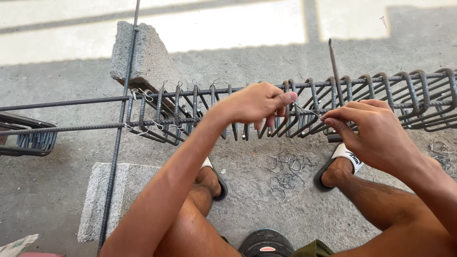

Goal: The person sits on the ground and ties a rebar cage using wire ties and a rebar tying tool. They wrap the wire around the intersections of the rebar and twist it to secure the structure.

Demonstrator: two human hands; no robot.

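left hand (259, 102) and right hand (369, 126) each pinch an end of a tie wire (308, 112) over the rebar cage (285, 107), loose wires (288, 171) lying on the concrete floor (247, 200).

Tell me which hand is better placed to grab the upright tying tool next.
Right. The right hand sits just beside the upright tying tool, pinching one end of the wire tie. The left hand pinches the tie's other end, farther from the tool.
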